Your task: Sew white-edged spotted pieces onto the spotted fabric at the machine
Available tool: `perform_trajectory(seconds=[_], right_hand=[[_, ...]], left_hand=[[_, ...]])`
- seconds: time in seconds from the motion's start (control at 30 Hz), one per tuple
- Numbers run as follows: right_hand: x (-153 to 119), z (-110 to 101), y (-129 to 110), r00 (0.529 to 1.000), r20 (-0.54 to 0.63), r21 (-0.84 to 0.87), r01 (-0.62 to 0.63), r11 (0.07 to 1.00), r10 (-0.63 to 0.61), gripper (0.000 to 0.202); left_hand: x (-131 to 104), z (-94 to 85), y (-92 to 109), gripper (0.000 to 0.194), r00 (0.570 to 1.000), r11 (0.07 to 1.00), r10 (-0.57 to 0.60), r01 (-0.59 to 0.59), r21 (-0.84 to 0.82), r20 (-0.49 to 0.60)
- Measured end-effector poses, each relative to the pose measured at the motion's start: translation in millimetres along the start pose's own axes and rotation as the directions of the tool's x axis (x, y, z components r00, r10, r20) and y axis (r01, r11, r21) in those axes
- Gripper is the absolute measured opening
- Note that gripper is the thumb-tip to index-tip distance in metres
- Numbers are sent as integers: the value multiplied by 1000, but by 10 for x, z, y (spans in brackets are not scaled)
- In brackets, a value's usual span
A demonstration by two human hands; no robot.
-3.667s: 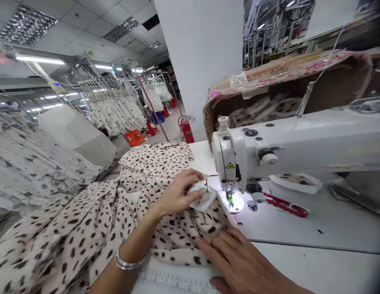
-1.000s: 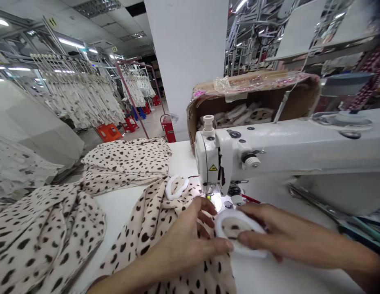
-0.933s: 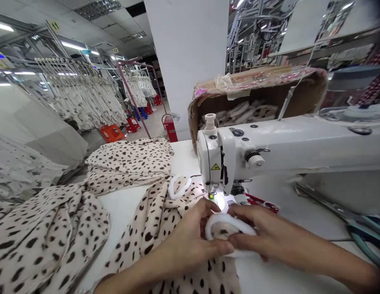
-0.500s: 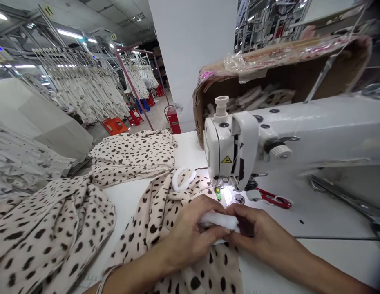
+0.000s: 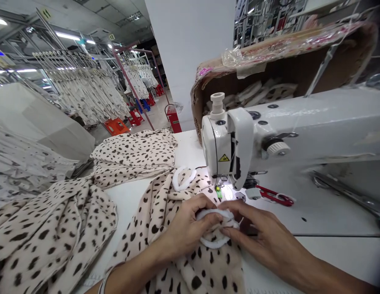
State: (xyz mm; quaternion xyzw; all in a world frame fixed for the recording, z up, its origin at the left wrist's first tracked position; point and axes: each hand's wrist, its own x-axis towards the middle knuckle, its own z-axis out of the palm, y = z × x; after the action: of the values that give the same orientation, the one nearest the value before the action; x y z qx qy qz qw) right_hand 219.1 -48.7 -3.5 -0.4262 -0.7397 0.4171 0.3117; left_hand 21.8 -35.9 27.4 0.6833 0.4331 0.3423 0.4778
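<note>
**A:** What do the hands have hold of?

**B:** Both are closed on one small white-edged pad [image 5: 215, 228], a spotted piece with a thick pale rim. The left hand [image 5: 185, 228] pinches its near-left side with thumb and curled fingers; the right hand [image 5: 259, 237] meets it from the other side, fingertips pressed onto the rim. Neither is spread open.

**A:** Where does the pad sit?

**B:** On top of the spotted fabric [image 5: 165, 212] that runs up the counter [image 5: 325, 212], just in front of the needle area of the sewing machine [image 5: 269, 139]. I judge it is kept that close so that the edge lies in the bright patch under the machine's lamp.

**A:** Why two hands for so small a piece?

**B:** It looks soft and curved, and the cloth under it is loose. Gripping from both sides probably keeps rim and cloth layered together.

**A:** Is there another one?

**B:** Yes, a second white-rimmed pad [image 5: 184, 179] lies on the same fabric, just left of the machine head. More of them seem to be stacked in the cardboard box [image 5: 269, 73] behind the machine.

**A:** And the red thing?

**B:** Red-handled snips [image 5: 274, 197], lying on the counter to the right of the needle, apart from both hands.

**A:** The rest of the cloth?

**B:** A folded spotted stack [image 5: 137, 155] lies further back on the counter, and a looser heap [image 5: 49, 228] hangs off to the left.
</note>
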Motion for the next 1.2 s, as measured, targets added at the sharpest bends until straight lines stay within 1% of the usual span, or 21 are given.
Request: perform_trajectory(seconds=[0.1, 0.17, 0.2, 0.23, 0.3, 0.37, 0.43, 0.5, 0.57, 0.63, 0.7, 0.83, 0.97, 1.03, 1.07, 1.1, 1.13, 1.17, 1.2], right_hand=[[0, 5, 4, 1000, -10, -39, 9, 999, -10, 21], [2, 12, -6, 999, -17, -41, -39, 998, 38, 17], [3, 14, -14, 997, -15, -16, -72, 997, 72, 17], [3, 16, -24, 994, -13, 32, -111, 993, 111, 19], [8, 17, -48, 979, -8, 171, -197, 965, 201, 26], [22, 14, -75, 961, -2, 298, -262, 918, 275, 33], [45, 11, -96, 950, 3, 382, -290, 877, 313, 37], [68, 13, -103, 948, 6, 461, -285, 841, 318, 40], [83, 17, -93, 956, 10, 508, -257, 822, 292, 41], [87, 19, -75, 967, 29, 502, -234, 833, 255, 38], [83, 15, -58, 971, 46, 474, -227, 851, 233, 37], [91, 9, -43, 966, 50, 467, -246, 849, 253, 42], [141, 10, -25, 967, 58, 463, -248, 851, 250, 44], [145, 5, -13, 973, 41, 394, -225, 891, 228, 44], [131, 4, -6, 979, 9, 309, -197, 931, 204, 41], [103, 7, 0, 987, -51, 184, -138, 973, 150, 37], [61, 17, 7, 992, -121, 21, -45, 999, 47, 32], [7, 36, 13, 980, -173, -166, 71, 984, -100, 27], [-54, 67, 21, 945, -182, -344, 198, 918, -271, 23]], left_hand=[[15, -28, -3, 21, 997, 997, -61, 63, -50, 43], [19, -36, -6, 24, 996, 995, -67, 70, -67, 52], [18, -36, -8, 24, 997, 994, -65, 69, -81, 48], [15, -31, -10, 22, 996, 991, -77, 82, -106, 47], [4, -12, -13, 20, 987, 967, -146, 156, -203, 66], [-9, 17, -11, 30, 969, 921, -222, 244, -305, 105], [-20, 45, 1, 35, 960, 892, -261, 281, -355, 102], [-24, 65, 21, 34, 951, 877, -295, 306, -370, 88], [-24, 71, 39, 34, 937, 862, -340, 344, -372, 79], [-23, 66, 46, 31, 928, 859, -365, 364, -359, 68], [-21, 54, 41, 28, 929, 868, -366, 363, -340, 57], [-11, 29, 29, 24, 914, 857, -399, 400, -326, 73], [-6, 29, 39, 25, 911, 862, -409, 403, -308, 51], [-10, 30, 49, 24, 909, 870, -415, 406, -281, 30], [-11, 26, 54, 22, 912, 880, -410, 399, -256, 13], [-12, 18, 60, 20, 918, 897, -396, 385, -216, -7], [-10, 6, 67, 16, 926, 915, -377, 368, -164, -26], [-7, -12, 74, 13, 930, 927, -364, 358, -109, -44], [-1, -34, 82, 12, 931, 932, -361, 358, -58, -59]])
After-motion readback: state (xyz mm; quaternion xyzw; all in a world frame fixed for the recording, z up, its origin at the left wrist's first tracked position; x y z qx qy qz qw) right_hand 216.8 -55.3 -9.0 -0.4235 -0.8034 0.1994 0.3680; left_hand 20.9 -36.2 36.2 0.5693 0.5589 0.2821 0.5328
